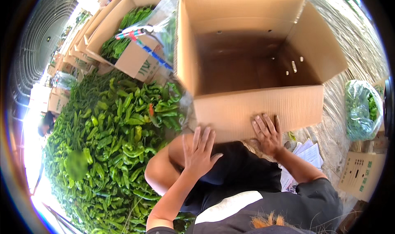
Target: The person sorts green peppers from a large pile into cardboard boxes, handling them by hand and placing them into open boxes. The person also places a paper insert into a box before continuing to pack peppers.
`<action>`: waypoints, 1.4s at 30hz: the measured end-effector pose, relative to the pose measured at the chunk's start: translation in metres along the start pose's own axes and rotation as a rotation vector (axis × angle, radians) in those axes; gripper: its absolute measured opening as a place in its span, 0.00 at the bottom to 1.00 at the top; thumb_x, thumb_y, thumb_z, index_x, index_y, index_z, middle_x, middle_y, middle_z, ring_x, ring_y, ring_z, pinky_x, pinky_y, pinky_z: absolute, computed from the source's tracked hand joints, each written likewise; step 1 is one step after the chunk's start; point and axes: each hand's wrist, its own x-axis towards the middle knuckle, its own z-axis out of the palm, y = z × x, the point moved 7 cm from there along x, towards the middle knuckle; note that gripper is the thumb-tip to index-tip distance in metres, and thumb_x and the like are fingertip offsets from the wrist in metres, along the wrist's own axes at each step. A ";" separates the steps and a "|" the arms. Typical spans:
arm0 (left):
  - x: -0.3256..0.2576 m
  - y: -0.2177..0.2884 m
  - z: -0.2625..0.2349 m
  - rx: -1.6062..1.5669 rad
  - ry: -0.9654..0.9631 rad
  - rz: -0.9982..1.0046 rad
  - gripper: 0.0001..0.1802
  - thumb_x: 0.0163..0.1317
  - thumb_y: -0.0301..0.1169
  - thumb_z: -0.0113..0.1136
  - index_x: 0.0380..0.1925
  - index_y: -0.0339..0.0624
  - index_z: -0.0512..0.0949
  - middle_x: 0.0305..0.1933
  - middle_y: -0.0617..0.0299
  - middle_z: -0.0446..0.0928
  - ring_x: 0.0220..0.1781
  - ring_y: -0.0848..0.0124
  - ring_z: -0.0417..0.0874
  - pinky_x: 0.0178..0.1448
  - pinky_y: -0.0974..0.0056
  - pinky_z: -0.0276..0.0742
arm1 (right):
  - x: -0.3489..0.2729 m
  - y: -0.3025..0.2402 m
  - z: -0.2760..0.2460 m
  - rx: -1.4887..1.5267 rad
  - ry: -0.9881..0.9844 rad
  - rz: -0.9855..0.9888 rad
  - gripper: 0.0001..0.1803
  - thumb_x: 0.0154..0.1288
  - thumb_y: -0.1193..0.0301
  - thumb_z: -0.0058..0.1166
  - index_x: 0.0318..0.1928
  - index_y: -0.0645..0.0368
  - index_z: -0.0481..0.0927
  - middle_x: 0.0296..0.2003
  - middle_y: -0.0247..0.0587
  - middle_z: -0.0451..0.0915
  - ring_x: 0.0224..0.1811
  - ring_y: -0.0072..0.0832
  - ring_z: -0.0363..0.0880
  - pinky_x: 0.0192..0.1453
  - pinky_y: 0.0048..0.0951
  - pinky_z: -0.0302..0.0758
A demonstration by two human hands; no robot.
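Note:
In front of me stands a large cardboard box (259,110), its flaps spread and its inside bare, with small holes in the far and right walls. My right hand (268,136) lies with spread fingers against the near flap. Over my knee, by the flap's left corner, my left hand (200,151) is stretched out flat with its fingers apart; whether its fingertips touch the cardboard I cannot tell. Neither hand grips anything. To my left spreads a big heap of green peppers (119,151), with a red one among them.
Behind the heap, an open carton (101,34) holds more green peppers, with further cartons lined up beside it. A striped strap-like thing (144,46) and clear plastic lie near it. At right are a plastic bag of greens (362,110), a closed carton (360,174) and papers (306,158).

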 end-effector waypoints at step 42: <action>-0.556 0.135 0.119 -0.605 1.036 -1.926 0.14 0.58 0.37 0.63 0.38 0.38 0.81 0.42 0.46 0.81 0.47 0.50 0.81 0.53 0.55 0.74 | 0.177 0.050 0.065 0.333 -0.628 -0.131 0.38 0.35 0.74 0.76 0.51 0.65 0.73 0.44 0.53 0.82 0.46 0.46 0.81 0.54 0.40 0.76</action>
